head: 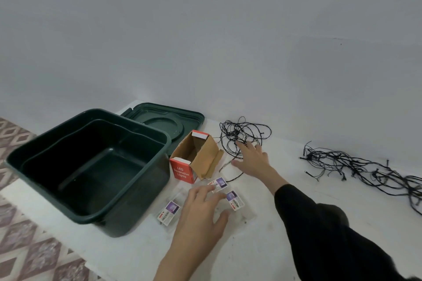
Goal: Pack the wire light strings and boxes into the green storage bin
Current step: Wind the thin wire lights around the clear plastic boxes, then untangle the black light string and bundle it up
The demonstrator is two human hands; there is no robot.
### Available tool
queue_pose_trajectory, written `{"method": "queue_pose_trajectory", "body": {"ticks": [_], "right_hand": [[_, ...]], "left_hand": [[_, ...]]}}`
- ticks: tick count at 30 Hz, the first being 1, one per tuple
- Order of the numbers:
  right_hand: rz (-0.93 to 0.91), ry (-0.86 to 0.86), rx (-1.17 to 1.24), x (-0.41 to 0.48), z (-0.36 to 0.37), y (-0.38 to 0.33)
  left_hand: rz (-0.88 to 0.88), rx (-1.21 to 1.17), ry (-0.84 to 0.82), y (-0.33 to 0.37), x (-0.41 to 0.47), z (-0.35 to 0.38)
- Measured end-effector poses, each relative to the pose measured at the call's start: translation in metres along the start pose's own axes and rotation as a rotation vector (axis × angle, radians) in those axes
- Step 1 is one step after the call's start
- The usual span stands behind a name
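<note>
A tangled black wire light string (pixel 242 130) is being touched by the spread right hand (pixel 253 160), a clear labelled plastic packet (pixel 220 183) by the spread left hand (pixel 201 210)

Green bin (pixel 127 219), black wires (pixel 242 134)

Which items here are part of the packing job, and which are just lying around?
Job: green bin, red light box, wire tangle by the right hand, wire bundle far right.
Lying about: bin lid behind the bin, three labelled packets by the left hand.

Long black right sleeve (pixel 324 230)
</note>
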State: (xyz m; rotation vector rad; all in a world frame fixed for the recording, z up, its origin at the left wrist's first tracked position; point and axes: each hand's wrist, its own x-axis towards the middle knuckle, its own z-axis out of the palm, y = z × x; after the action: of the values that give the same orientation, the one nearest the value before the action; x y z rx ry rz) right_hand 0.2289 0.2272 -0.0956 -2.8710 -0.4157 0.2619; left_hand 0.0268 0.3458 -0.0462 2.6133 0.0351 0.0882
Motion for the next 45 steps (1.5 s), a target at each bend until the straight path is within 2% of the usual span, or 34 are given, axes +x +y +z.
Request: {"method": "queue_pose_trajectory", "body": {"ticks": [4,8,12,16,19,21,23,26,30,32,34,36,39,41,42,45], "right_hand": [[-0.039,0.18,0.013,-0.001,0.013,0.003],[0.029,0.208,0.225,-0.008,-0.004,0.012],[0.035,0.359,0.541,-0.021,-0.071,0.025],[-0.111,0.437,0.739,-0.055,-0.169,0.016],[-0.229,0.494,0.728,-0.099,-0.239,0.01],[-0.29,0.518,0.745,-0.133,-0.282,0.007],[-0.341,0.527,0.791,-0.164,-0.317,0.007],[-0.372,0.645,0.848,-0.209,-0.362,0.015],[-0.286,0.9,0.805,-0.263,-0.401,0.043],[-0.191,0.925,0.685,-0.286,-0.411,0.059],[-0.057,0.86,0.537,-0.304,-0.414,0.072],[0.039,0.887,0.48,-0.314,-0.413,0.083],[0.119,0.988,0.431,-0.329,-0.407,0.098],[0.167,1.041,0.53,-0.337,-0.405,0.108],[0.18,1.079,0.653,-0.343,-0.405,0.112],[0.065,1.07,1.238,-0.36,-0.402,0.12]], "left_hand": [[0.06,0.025,0.035,0.009,0.014,-0.002],[0.077,0.05,0.015,0.016,0.022,-0.004],[0.144,0.073,0.057,0.029,0.037,-0.022],[0.247,0.045,0.208,0.062,0.065,-0.058],[0.351,-0.117,0.337,0.106,0.081,-0.09],[0.383,-0.294,0.331,0.137,0.087,-0.111],[0.364,-0.454,0.208,0.162,0.093,-0.124],[0.433,-0.597,-0.046,0.193,0.092,-0.124],[0.464,-0.752,-0.277,0.209,0.08,-0.102],[0.435,-0.785,-0.322,0.213,0.078,-0.1],[0.423,-0.823,-0.253,0.222,0.079,-0.106],[0.423,-0.874,-0.107,0.235,0.079,-0.12],[0.362,-1.247,-0.057,0.249,0.076,-0.147],[0.26,-1.524,-0.061,0.246,0.078,-0.161],[0.215,-1.602,-0.072,0.241,0.079,-0.164],[0.069,-1.712,-0.149,0.221,0.082,-0.157]]}}
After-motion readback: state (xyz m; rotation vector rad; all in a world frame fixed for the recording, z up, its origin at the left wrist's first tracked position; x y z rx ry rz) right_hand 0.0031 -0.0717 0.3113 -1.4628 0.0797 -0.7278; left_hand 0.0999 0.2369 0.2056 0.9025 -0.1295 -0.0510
